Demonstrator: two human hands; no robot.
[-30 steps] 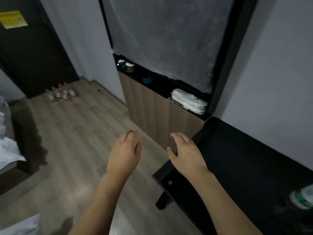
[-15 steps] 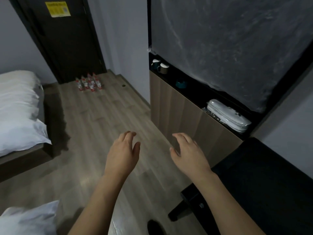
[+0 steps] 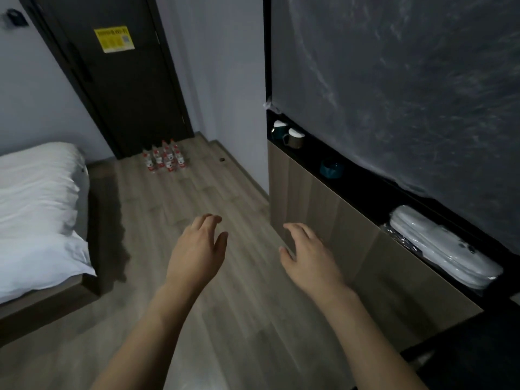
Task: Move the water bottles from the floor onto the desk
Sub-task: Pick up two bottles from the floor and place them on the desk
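Two bare arms show, with no sleeves on them. The left hand [image 3: 197, 250] and right hand [image 3: 308, 258] wear no gloves, no rings and no watch.

Both hands empty, fingers loosely spread: left hand [image 3: 197, 249], right hand [image 3: 308, 256], held over wood floor [image 3: 225, 319]. Water bottles [image 3: 164, 159] clustered upright on floor far ahead of left hand, by dark door [image 3: 126, 80]. Bed [image 3: 36, 209] left of left hand, cabinet [image 3: 351, 235] right of right hand.

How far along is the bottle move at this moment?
Nothing looks done in this view: the water bottles stand clustered on the floor by the dark door. In hand: nothing; the left hand and right hand are open and empty. Left: every bottle in view.
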